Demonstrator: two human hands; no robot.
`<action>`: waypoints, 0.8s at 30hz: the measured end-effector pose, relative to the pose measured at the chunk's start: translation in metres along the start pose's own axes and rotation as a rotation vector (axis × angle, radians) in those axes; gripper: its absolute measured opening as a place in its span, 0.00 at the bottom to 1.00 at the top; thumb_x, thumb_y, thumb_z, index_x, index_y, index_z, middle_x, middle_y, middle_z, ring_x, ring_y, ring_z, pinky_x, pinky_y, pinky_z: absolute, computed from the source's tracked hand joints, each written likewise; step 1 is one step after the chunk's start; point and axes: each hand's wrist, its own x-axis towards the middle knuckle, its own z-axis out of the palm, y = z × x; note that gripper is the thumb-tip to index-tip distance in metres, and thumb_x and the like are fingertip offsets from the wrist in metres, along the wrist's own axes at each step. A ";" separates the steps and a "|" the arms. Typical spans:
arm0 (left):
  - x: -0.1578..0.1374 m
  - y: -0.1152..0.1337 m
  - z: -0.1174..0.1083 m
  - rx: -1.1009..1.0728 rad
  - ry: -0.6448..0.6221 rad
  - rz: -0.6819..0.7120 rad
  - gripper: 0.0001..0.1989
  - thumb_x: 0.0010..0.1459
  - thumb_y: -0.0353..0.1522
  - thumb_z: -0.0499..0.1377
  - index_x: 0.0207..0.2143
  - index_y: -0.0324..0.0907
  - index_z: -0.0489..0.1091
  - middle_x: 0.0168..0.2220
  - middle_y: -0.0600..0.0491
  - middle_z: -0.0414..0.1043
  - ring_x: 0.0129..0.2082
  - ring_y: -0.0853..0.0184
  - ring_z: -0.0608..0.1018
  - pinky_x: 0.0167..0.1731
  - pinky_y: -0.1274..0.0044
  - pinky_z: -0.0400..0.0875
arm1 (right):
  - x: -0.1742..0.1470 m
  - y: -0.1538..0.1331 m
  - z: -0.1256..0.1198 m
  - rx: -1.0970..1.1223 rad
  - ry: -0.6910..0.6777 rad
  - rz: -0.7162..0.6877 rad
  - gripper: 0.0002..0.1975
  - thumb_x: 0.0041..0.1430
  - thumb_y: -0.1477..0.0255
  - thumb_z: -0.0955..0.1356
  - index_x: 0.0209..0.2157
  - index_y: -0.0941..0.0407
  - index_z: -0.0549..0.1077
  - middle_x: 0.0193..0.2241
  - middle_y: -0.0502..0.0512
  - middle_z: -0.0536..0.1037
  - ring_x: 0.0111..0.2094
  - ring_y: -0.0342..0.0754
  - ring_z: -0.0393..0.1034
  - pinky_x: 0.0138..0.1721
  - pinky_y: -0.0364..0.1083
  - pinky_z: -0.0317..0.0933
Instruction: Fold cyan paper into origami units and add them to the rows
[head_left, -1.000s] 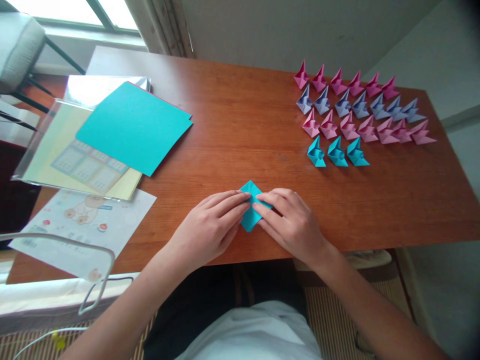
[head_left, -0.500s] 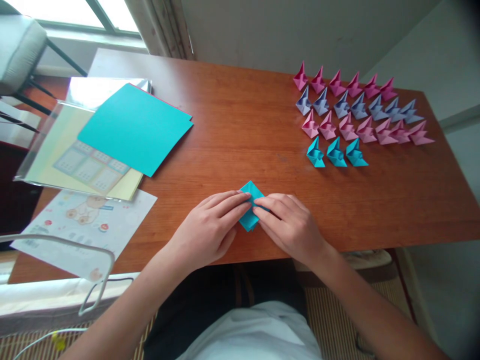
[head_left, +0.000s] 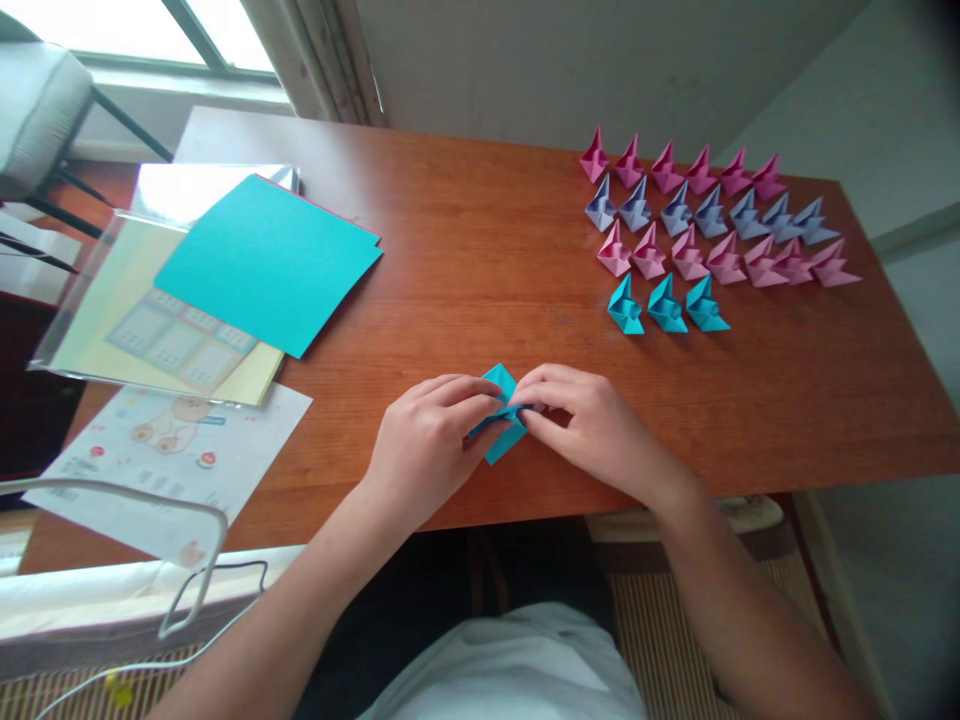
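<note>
A small folded turquoise origami paper (head_left: 498,377) lies near the table's front edge, its corners showing above and below my fingers. My left hand (head_left: 439,430) grips its left side, fingertips bent over the paper and thumb underneath them. On the right side, my right hand (head_left: 581,420) pinches the paper between thumb and fingers. A raised fold shows in the middle between the two hands, partly hidden by the fingertips.
Rows of finished origami pieces stand at the right: magenta (head_left: 665,170), lavender (head_left: 677,212), pink (head_left: 689,255) and three turquoise ones (head_left: 666,305). Turquoise sheets (head_left: 270,260) lie over a plastic packet (head_left: 82,320) at the left, beside a printed sheet (head_left: 180,470). A white bent bar (head_left: 150,497) crosses the lower left.
The flat paper now has its middle lifted into a fold. My left thumb has come up onto it, and my right fingers have moved up into a pinch. The view has shifted slightly.
</note>
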 end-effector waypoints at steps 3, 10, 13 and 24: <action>0.002 0.001 -0.001 -0.031 0.011 -0.023 0.07 0.65 0.36 0.62 0.34 0.44 0.78 0.41 0.54 0.83 0.38 0.65 0.83 0.40 0.74 0.77 | -0.001 0.000 -0.006 0.058 -0.020 0.029 0.06 0.66 0.76 0.69 0.38 0.53 0.79 0.39 0.50 0.81 0.40 0.46 0.76 0.42 0.45 0.68; 0.005 -0.001 -0.005 -0.090 0.010 -0.081 0.06 0.64 0.35 0.63 0.34 0.44 0.79 0.41 0.54 0.83 0.38 0.65 0.84 0.38 0.76 0.77 | -0.012 0.006 -0.002 -0.049 0.084 -0.032 0.05 0.64 0.71 0.72 0.42 0.53 0.78 0.42 0.53 0.81 0.45 0.49 0.73 0.47 0.49 0.68; 0.009 -0.002 -0.006 -0.098 -0.022 -0.065 0.06 0.64 0.34 0.63 0.35 0.44 0.79 0.40 0.54 0.83 0.38 0.64 0.84 0.39 0.74 0.77 | -0.016 0.012 0.004 -0.206 0.141 -0.064 0.05 0.63 0.73 0.72 0.42 0.53 0.78 0.40 0.54 0.80 0.44 0.51 0.71 0.47 0.51 0.68; 0.002 0.001 -0.001 -0.006 -0.045 0.085 0.07 0.66 0.30 0.58 0.36 0.43 0.77 0.43 0.54 0.83 0.41 0.63 0.82 0.42 0.72 0.78 | -0.030 0.022 0.005 -0.379 0.203 -0.130 0.07 0.67 0.75 0.69 0.41 0.53 0.80 0.37 0.55 0.79 0.40 0.51 0.68 0.42 0.51 0.67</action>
